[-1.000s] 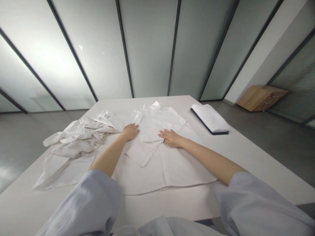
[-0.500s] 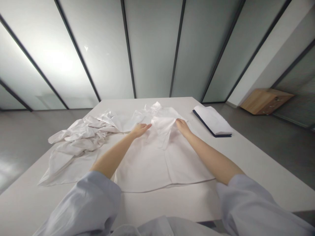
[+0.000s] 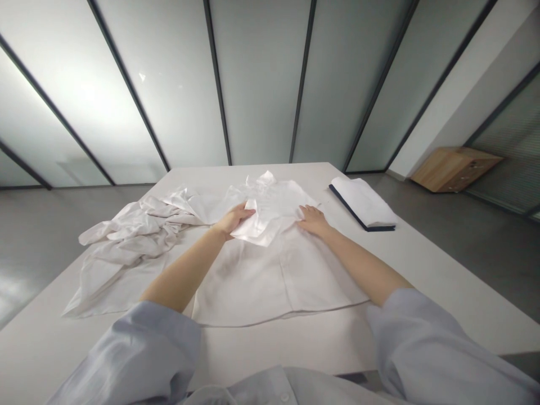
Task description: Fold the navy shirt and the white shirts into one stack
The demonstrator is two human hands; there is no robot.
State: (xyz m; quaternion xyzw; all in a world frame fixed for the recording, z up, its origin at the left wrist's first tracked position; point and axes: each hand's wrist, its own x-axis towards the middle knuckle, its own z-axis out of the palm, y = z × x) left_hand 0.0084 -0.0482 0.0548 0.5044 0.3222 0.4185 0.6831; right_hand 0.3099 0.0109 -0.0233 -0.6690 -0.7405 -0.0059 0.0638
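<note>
White rectangular table (image 3: 287,340): crumpled white fabric (image 3: 139,233) along the left edge, white cloth garment (image 3: 253,287) central, folded white cloth (image 3: 365,202) by the right edge.

cloth flap (image 3: 254,230): shifted toward left hand (image 3: 233,220) | right hand (image 3: 313,220): lowered onto shirt (image 3: 257,287)

Two hands (image 3: 233,219) (image 3: 313,220), one spread shirt (image 3: 259,281)

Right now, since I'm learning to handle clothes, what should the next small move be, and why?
Perhaps let the left hand lower the loose white end flat onto the white garment: that end looks lifted and creased in its grip, while most of the garment's near part lies spread out and the right hand touches its right side.
</note>
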